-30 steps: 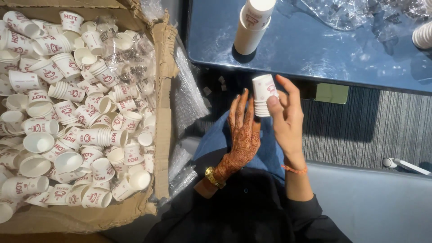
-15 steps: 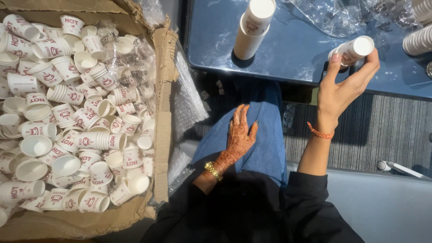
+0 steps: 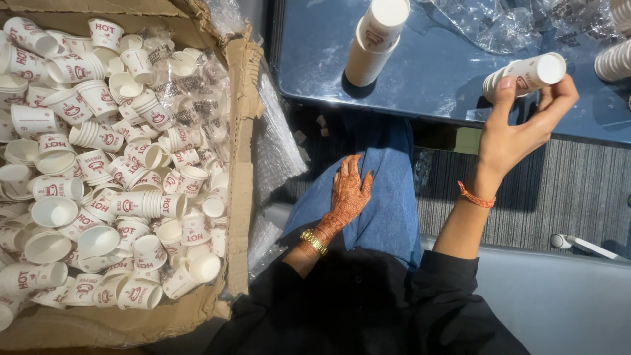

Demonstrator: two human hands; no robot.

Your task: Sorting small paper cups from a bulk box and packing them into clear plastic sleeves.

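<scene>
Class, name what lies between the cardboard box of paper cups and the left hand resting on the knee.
In the head view, crumpled clear plastic wrap lies between the cardboard box and the left hand.

- A cardboard box [image 3: 238, 197] stood at the left, with loose paper cups [image 3: 98, 164] piled in it.
- A table [image 3: 434, 79] lay far right.
- On it, a stack of cups [image 3: 373, 41] stood left of the right hand [image 3: 519, 125], which held a short cup stack [image 3: 526, 75] above the table.
- The left hand [image 3: 345, 194] rested on the knee [image 3: 388, 171], between box and right hand.
- Plastic wrap [image 3: 506, 23] lay on the table's far side.
</scene>
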